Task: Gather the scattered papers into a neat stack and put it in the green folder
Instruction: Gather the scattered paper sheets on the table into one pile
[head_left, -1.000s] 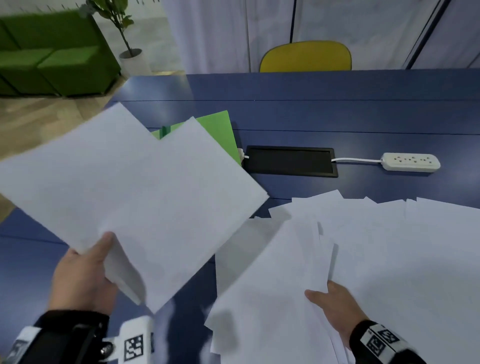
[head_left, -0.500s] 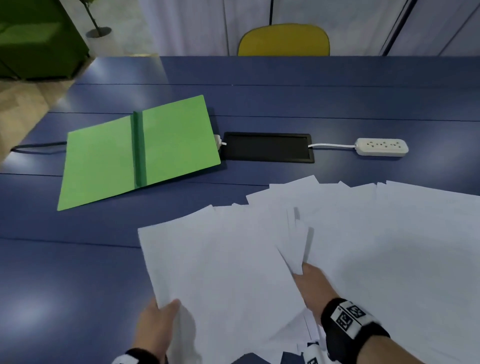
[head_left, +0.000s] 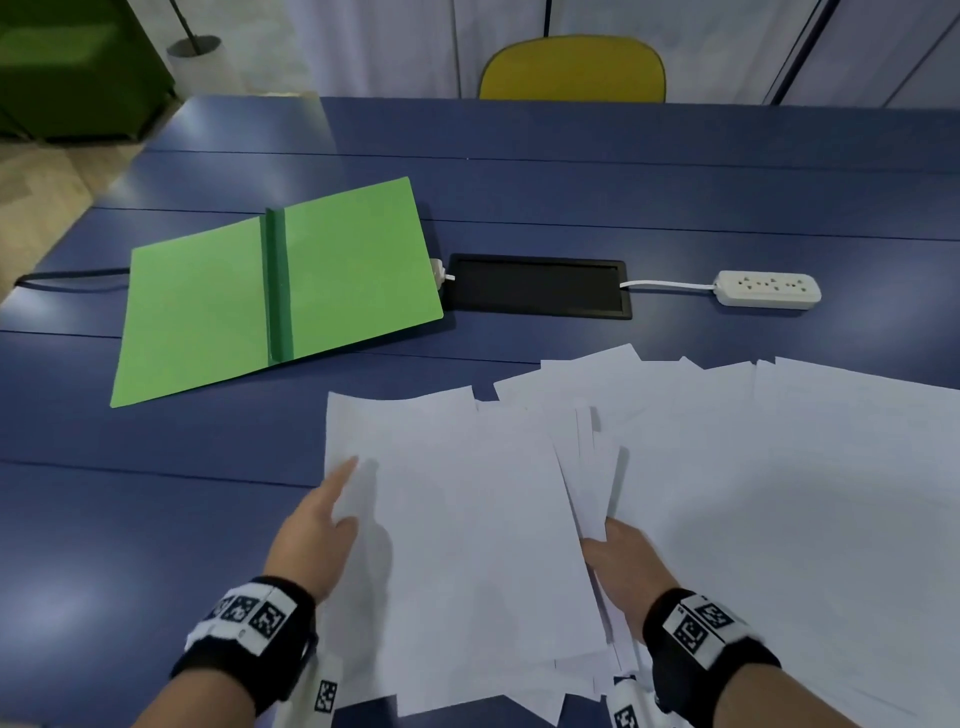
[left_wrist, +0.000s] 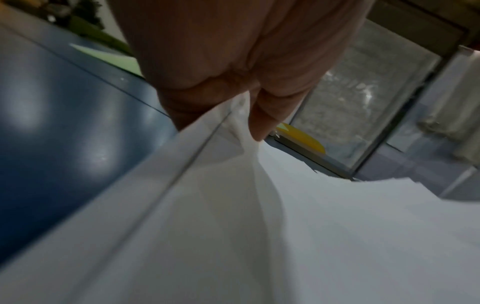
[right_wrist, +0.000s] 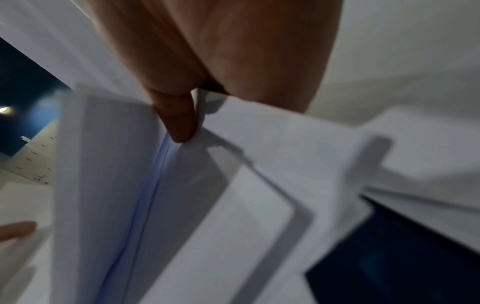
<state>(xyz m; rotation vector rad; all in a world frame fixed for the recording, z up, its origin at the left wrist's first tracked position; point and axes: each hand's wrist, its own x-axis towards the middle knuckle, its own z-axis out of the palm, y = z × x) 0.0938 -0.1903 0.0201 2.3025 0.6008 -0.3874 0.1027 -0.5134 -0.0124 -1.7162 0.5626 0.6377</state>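
Note:
The green folder (head_left: 275, 291) lies open and flat on the blue table (head_left: 130, 519), to the far left of the papers. White papers (head_left: 753, 493) are spread loosely over the near right of the table. My left hand (head_left: 332, 509) grips the left edge of a few sheets (head_left: 467, 519) lying on the pile, thumb on top. In the left wrist view the thumb (left_wrist: 262, 121) pinches the sheets (left_wrist: 233, 226). My right hand (head_left: 613, 551) holds the right side of the same bundle, fingers hidden under paper. A finger (right_wrist: 179, 121) of it is tucked between sheets (right_wrist: 109, 185).
A black cable hatch (head_left: 540, 286) is set in the table right of the folder, with a white power strip (head_left: 769, 289) beyond it. A black cable (head_left: 67, 275) runs off to the left. A yellow chair (head_left: 571, 67) stands at the far side.
My left hand has brought its raised sheets from the left, in front of the folder, down onto the pile in the middle. The folder is now uncovered. My right hand stayed in the pile.

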